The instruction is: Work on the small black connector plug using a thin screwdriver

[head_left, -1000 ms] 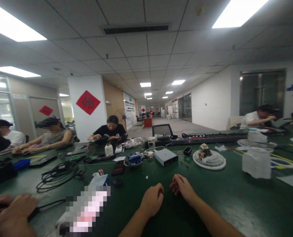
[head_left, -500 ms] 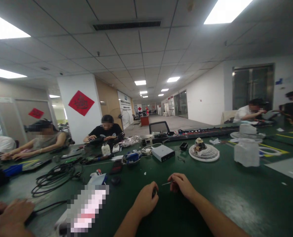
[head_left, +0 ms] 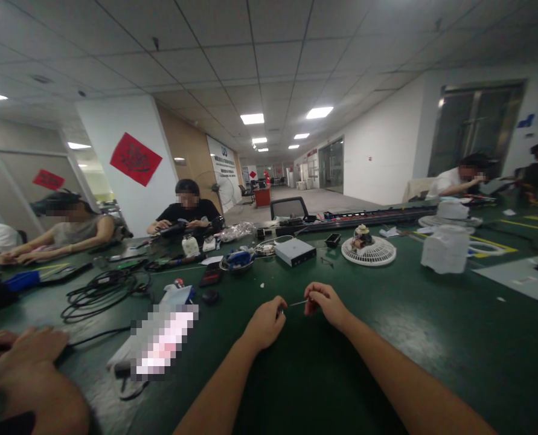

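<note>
Over the dark green table (head_left: 287, 386), my two hands face each other near the middle. My right hand (head_left: 327, 307) pinches a thin metal rod (head_left: 298, 302), which looks like a slim screwdriver shaft; any handle is hidden in the fingers. The rod's tip points left, toward my left hand (head_left: 264, 324), and stops a little short of it. Curled fingers of my left hand close round a small dark object (head_left: 280, 310), mostly hidden and too small to name. Beyond the hands lies a grey metal box (head_left: 294, 252) resembling a disc drive.
A white fan grille with a motor (head_left: 363, 249) and a small black tray (head_left: 333, 240) lie behind. To the left are a black mouse (head_left: 210, 296), coiled cable (head_left: 103, 293) and a co-worker's hands (head_left: 35, 353). A white plastic housing (head_left: 445, 249) stands right.
The head view has tilted downward, so the table and hands sit higher in the picture. Both hands keep nearly the same pose and hold the same things.
</note>
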`<state>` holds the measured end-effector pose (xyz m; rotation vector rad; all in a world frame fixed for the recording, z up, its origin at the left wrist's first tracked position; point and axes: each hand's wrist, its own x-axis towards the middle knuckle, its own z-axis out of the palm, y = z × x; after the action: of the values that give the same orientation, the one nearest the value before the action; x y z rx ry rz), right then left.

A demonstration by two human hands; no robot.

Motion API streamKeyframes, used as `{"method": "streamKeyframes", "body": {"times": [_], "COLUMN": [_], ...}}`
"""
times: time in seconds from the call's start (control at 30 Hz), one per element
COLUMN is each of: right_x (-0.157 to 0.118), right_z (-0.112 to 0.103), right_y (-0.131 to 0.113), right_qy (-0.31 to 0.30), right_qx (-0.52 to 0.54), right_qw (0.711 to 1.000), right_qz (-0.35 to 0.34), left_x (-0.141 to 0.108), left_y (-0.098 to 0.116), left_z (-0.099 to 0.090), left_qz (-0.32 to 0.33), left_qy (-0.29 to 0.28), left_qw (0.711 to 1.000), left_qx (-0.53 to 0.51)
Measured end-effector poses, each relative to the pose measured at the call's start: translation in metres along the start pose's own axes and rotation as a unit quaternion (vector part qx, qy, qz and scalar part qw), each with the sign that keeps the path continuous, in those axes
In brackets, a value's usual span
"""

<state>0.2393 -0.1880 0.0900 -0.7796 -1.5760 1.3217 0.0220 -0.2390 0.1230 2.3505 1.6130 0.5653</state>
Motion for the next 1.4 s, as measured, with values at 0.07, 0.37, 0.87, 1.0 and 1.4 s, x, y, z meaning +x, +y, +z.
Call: {"method": "streamKeyframes", "body": {"times": [0.07,0.37,0.87,1.0,1.4], "right_x": [0.000,0.003,0.006,0.004,0.003], "right_z": [0.000,0.001,0.004,0.001,0.015], "right_y": [0.001,0.009,0.017,0.015,0.010], "right_qy": [-0.006,-0.045,-0.140,-0.115,-0.111], "right_qx": [0.002,0.016,0.019,0.029,-0.083], "right_qw": [1.000,0.999,0.990,0.993,0.990], "right_qz": [0.000,-0.011,0.010,0.007,0.028], "left_x": [0.002,0.004,0.009,0.009,0.004], "left_y": [-0.002,-0.013,-0.023,-0.021,-0.020], "left_z": [0.001,0.010,0.015,0.014,0.014], "left_qz": [-0.002,0.023,0.044,0.038,0.018], "left_qy": [0.001,0.007,-0.003,-0.006,-0.012], "left_qw": [1.000,1.000,0.998,0.998,0.997], "left_qx": [-0.003,-0.006,0.041,0.046,0.069]}}
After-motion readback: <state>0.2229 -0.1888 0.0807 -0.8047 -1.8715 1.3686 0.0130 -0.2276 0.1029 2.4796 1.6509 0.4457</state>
